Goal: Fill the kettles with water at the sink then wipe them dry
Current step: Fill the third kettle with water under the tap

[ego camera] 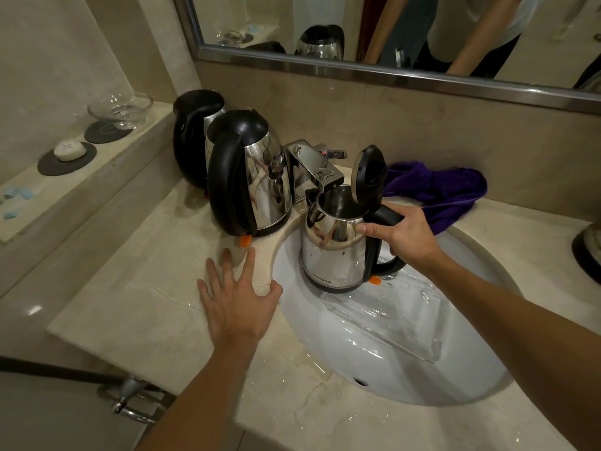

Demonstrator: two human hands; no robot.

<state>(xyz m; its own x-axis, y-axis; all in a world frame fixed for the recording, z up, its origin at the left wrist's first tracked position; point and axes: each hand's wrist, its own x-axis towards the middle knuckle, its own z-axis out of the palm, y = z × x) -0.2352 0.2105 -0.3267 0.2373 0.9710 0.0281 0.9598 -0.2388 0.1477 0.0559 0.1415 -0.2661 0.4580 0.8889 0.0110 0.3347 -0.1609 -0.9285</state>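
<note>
The marble counter (143, 307) spreads under me, pale and wet in patches near the front edge. Set into it is the white oval sink (383, 362), its basin glistening with water. Above runs a steel-framed mirror (374, 70).

My right hand (405, 237) grips the black handle of an open steel kettle (331, 252), fingers curled round the grip and thumb pressed against the steel wall by the rim. This kettle hangs upright over the left part of the basin, its hinged lid (369, 175) standing up and its mouth right below the chrome faucet (317, 167). I cannot tell whether water is running into it.

Two more kettles stand on the counter left of the faucet: a closed steel kettle (260, 180) close to the sink's rim, and behind it, touching or nearly so, a rear kettle (192, 135) against the wall.

A purple cloth (439, 190) lies bunched on the counter behind the sink, just beyond my right hand.

My left hand (239, 299) rests flat on the counter beside the sink's left rim, fingers spread wide and straight, holding nothing.

On the ledge at left sit a glass dish (122, 109) and a white soap bar (70, 150), each on a dark round coaster.
</note>
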